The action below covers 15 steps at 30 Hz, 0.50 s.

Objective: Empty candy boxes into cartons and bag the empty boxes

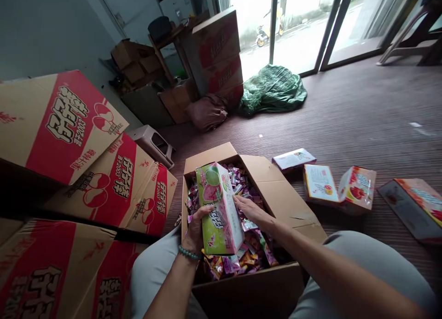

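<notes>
Handling step, seemingly: green-pink box (223, 229) over carton (283, 194) of wrapped candies (231, 264). Left hand (196, 227) — grip closed on box; right hand (253, 212) — fingers extended against side. Next move likely calls for two-handed support.

Lit by daylight through glass doors (333, 31) at the far side, blown out to near white around a scooter (263, 36) outside, dim along the left wall (44, 33), glinting on shiny wrappers (249, 225), deeply shadowed between stacked cartons (113, 181), stretched by wide-angle distortion toward the edges
</notes>
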### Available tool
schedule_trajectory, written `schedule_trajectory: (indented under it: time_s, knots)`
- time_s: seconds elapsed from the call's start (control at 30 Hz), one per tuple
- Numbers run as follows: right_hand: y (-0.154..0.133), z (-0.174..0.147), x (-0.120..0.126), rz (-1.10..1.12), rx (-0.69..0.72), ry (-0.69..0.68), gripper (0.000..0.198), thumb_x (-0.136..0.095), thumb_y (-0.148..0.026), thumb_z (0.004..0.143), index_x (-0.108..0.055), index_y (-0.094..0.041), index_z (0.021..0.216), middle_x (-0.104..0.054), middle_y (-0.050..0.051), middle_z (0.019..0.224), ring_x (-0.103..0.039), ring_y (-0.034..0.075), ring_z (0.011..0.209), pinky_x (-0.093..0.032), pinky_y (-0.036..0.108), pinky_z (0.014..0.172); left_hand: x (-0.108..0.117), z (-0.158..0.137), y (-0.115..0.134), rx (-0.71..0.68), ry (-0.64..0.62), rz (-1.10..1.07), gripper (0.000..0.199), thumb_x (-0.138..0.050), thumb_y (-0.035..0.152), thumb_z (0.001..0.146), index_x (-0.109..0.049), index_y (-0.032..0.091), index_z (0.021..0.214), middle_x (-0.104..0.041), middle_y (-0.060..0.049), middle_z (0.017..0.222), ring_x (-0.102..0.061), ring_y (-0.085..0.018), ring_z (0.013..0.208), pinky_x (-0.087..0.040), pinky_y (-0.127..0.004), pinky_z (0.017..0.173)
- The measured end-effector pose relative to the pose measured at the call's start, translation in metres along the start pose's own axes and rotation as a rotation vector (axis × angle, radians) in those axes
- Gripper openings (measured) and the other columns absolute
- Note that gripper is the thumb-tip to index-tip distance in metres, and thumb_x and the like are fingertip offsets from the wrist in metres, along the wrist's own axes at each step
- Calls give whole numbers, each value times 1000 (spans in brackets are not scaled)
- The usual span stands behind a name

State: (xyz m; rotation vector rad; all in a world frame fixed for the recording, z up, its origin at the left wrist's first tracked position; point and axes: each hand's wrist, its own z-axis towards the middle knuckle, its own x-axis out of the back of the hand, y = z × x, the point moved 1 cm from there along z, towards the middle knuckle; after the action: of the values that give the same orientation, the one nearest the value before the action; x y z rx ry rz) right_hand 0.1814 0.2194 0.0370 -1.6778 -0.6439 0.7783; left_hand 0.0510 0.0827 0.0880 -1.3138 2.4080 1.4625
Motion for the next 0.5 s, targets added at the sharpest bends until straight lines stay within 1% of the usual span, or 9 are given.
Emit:
schedule_trajectory:
  time_s: [0.1,0.13,0.17,0.2,0.23,0.3,0.37,0.43,0.5]
  knots:
    - [-21,-8,5,-494,398,307,33,-48,-45,97,-66,-21,111,-64,12,118,-56,27,113,-42,46,103,7,7,0,-142,27,164,67,-75,22,63,-64,13,129,-77,-6,88,-68,-18,64,-55,-30,67]
    - [-28,-12,5,-626,534,316,30,-46,-41,98,-65,-22,112,-63,12,120,-53,26,116,-40,45,104,9,11,-2,-183,22,220,72,-76,19,61,-63,15,132,-78,-5,92,-66,-17,64,-53,-27,64]
    - [-32,-16,3,-745,646,244,28,-45,-37,99,-65,-23,113,-63,12,121,-51,25,119,-38,45,106,11,15,-4,-207,18,279,76,-77,17,60,-62,17,134,-78,-5,98,-66,-16,67,-51,-26,63]
    - [-34,-19,0,-855,721,108,25,-46,-35,99,-64,-23,113,-63,12,121,-50,25,122,-35,45,108,12,19,-6,-212,20,335,79,-78,15,59,-61,17,136,-77,-5,102,-66,-16,70,-50,-24,64]
    - [-34,-22,-3,-955,751,-38,22,-50,-34,98,-64,-22,111,-65,11,119,-49,25,123,-32,45,110,12,23,-9,-206,25,386,80,-78,14,58,-62,17,136,-77,-6,105,-66,-15,73,-49,-23,65]
    - [-28,-25,-10,-1113,709,-256,20,-62,-35,91,-65,-20,103,-67,10,112,-49,26,123,-28,46,111,13,30,-14,-191,34,466,84,-77,12,57,-59,16,139,-77,-6,107,-65,-15,77,-49,-22,66]
    - [-20,-25,-14,-1189,624,-350,16,-67,-32,86,-66,-19,95,-68,9,107,-53,25,115,-29,46,109,14,35,-15,-153,18,522,91,-73,10,56,-53,15,144,-77,-4,101,-63,-13,71,-48,-21,62]
    - [-18,-24,-14,-1188,611,-424,7,-63,-24,87,-67,-18,88,-68,8,103,-56,23,106,-32,42,103,19,37,-12,-83,-17,551,92,-70,8,55,-51,16,146,-77,-1,90,-58,-10,59,-45,-20,55]
    - [-23,-24,-10,-1134,657,-469,11,-58,-17,87,-65,-18,78,-68,6,93,-57,20,94,-35,38,94,28,39,-4,48,-44,475,80,-66,7,54,-62,14,133,-74,1,78,-57,-10,52,-45,-20,52]
